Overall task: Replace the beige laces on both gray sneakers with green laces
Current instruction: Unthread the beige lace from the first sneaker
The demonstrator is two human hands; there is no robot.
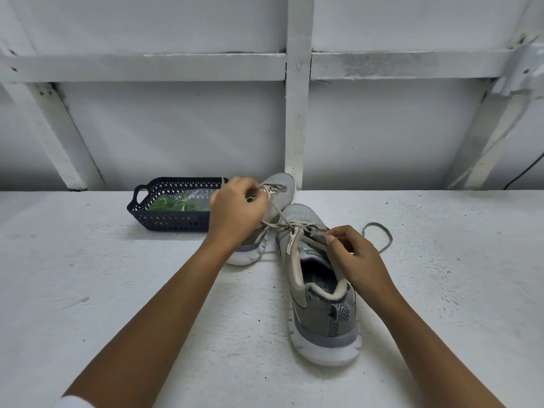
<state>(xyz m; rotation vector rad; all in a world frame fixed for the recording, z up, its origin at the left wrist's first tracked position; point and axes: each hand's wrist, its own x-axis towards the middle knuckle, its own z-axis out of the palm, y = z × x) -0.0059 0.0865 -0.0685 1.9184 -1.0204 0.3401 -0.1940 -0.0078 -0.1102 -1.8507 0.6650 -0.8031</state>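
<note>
Beige lace [276, 213], judged light and limp, pinched near its end by left hand [235, 207], at gray sneaker's [321, 304] eyelets by right hand [354, 254].

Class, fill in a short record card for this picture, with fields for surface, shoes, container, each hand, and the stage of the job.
surface: white table
shoes: near sneaker and far sneaker, both gray, side by side
container: dark blue basket, back left, holding bagged green laces
left hand: pinches a beige lace, drawn up from the near sneaker
right hand: pinches the same sneaker's lacing
stage: beige laces not yet out; green ones untouched
</note>
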